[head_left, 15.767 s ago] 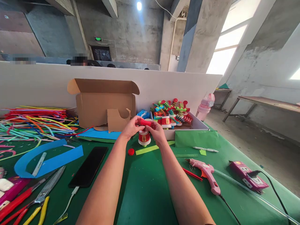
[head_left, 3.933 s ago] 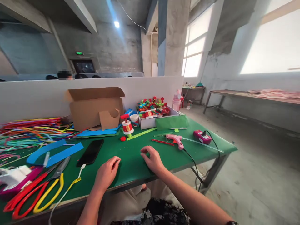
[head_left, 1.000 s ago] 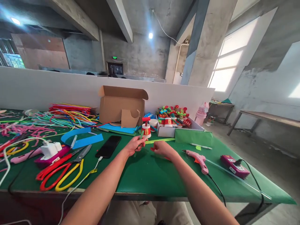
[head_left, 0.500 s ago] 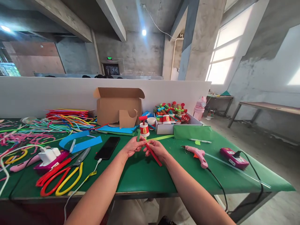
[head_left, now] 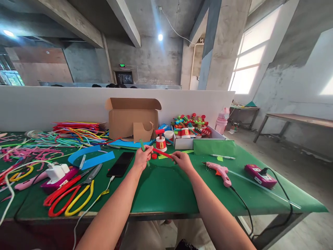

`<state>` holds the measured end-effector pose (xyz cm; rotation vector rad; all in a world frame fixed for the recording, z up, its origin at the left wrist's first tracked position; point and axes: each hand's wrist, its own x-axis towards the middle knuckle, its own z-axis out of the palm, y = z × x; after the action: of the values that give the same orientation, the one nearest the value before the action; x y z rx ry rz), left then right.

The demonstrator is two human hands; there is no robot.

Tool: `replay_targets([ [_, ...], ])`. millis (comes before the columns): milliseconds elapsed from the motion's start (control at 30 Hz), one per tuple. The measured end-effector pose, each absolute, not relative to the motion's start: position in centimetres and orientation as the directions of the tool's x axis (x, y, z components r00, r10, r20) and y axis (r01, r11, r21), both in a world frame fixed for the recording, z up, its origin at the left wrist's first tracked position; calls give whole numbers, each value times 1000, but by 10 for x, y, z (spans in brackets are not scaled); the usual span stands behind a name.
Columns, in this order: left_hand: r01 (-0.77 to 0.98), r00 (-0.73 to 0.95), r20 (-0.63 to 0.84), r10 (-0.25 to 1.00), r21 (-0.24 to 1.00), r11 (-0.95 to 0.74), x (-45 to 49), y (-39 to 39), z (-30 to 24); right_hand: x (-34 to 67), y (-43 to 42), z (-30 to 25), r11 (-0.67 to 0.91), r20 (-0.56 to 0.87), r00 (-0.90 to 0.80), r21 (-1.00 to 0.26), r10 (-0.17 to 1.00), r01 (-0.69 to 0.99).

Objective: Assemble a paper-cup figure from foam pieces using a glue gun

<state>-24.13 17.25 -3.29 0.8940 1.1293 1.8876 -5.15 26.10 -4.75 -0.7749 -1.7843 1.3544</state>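
Left hand (head_left: 142, 159): pinched on green strip (head_left: 143, 145) and red strip (head_left: 162, 153). Right hand (head_left: 183, 161): closed on red strip's other end; best held taut between both grips.

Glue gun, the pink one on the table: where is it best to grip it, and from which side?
Grip the glue gun by its handle, coming from above with the right hand, the nearer one. It lies flat on its side on the table, nozzle pointing left, handle angled toward the near edge, cord leaving its end.
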Motion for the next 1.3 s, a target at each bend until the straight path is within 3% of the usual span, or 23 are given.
replay_targets([
  [167,-286,-357,169,919,917,-279,-237,166,-28,-49,263,-44,211,207,-497,-976,843,-49],
  [333,-255,-112,57,992,963,-84,-219,160,-30,-61,238,-45,53,86,-737,-996,670,-69],
  [433,-228,-59,5,998,973,-18,-215,161,-32,-65,229,-48,1,63,-797,-997,601,-78],
  [767,-212,-117,38,992,975,-62,-215,162,-30,-74,240,-63,84,165,-700,-985,695,-149],
  [1300,-200,-262,73,962,971,-129,-218,167,-35,-66,244,-55,134,113,-712,-991,693,-27],
])
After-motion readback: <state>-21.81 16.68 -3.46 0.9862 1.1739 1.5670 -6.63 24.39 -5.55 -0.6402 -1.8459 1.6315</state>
